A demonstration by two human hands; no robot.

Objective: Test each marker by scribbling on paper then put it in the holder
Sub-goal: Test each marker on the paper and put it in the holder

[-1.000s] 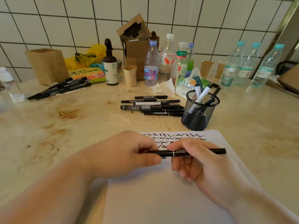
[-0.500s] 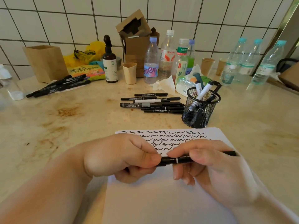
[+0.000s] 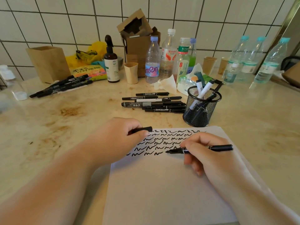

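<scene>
Marker (image 3: 201, 149) lies pinched in my right hand (image 3: 209, 153), long axis left-right, tip touching the paper (image 3: 162, 184) beside the last scribble; my left hand (image 3: 116, 138) pinches its cap (image 3: 143, 129); holder (image 3: 202, 106) stands beyond.

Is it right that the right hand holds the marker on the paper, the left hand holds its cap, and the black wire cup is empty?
Not quite. The head view shows the wire cup already has several markers in it. The rest is right: the right hand holds the marker on the paper, and the left hand holds its cap.
</scene>
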